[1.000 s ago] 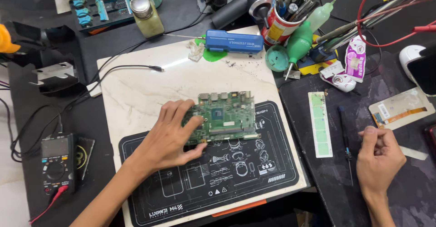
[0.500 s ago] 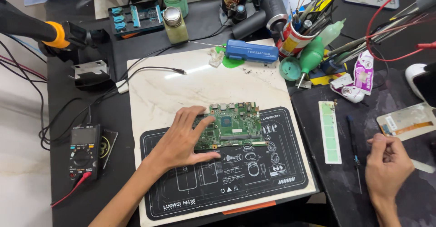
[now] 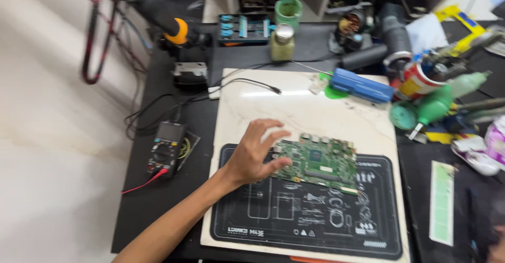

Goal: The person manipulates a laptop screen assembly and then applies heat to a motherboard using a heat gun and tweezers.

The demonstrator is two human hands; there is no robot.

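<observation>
We steady the green circuit board w/ left hand, fingers spread wide on its edge. Right hand mostly out of frame, fingers can't tell. Next: firm hold on the board atop black mat.

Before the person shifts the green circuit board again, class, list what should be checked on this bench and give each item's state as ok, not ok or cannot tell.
1. Left hand on the circuit board: ok, its fingers touch the left edge.
2. Board resting on the black work mat: ok, though its upper edge overlaps the pale slab.
3. Right hand in sight: not ok, only a blurred sliver shows at the bottom right corner.
4. Loose black cable away from the board: ok, its tip lies higher up the slab.
5. Multimeter leads off the board: ok, they lie left of the slab.
</observation>
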